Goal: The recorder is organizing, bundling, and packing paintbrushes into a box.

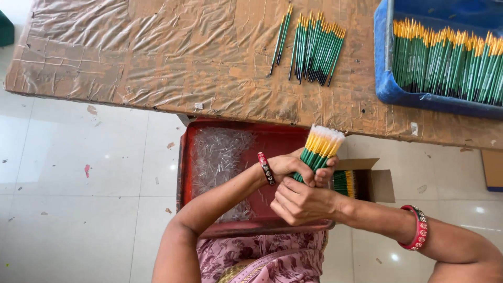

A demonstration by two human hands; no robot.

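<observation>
Near: a lap in pink floral cloth (pixel 272 259). Both forearms come up from the bottom edge, a red bangle (pixel 266 168) on the left wrist, a red patterned bangle (pixel 419 227) on the right.

Right hand (pixel 299 202) is curled narrow, fingers wrapped under the lower end of a bundle (pixel 318 152) of green brushes with yellow ferrules and pale tips. Left hand (pixel 287 166) is closed on the same bundle from the left side, thumb across the stems. Bundle is tilted, tips pointing up and right, held over the right edge of a red tray (pixel 184 157) and just below the table edge.

The tray sits on the lap and holds a heap of clear plastic caps (pixel 220 157) on its left half; its right half is partly hidden by the hands.

Just right of the hands is an open cardboard box (pixel 374 183) with more green brushes lying inside, their yellow ends showing.

Below all this is a white tiled floor (pixel 78 209) with small scraps on it.

Farther: a table (pixel 157 57) covered in brown taped wrap. On it lies a loose row of brushes (pixel 314 48), with two lying slightly apart on its left, all with yellow ends away from the person. Far right, a blue crate (pixel 385 84) on the table, packed with many more green brushes, cut off by the frame edge.
</observation>
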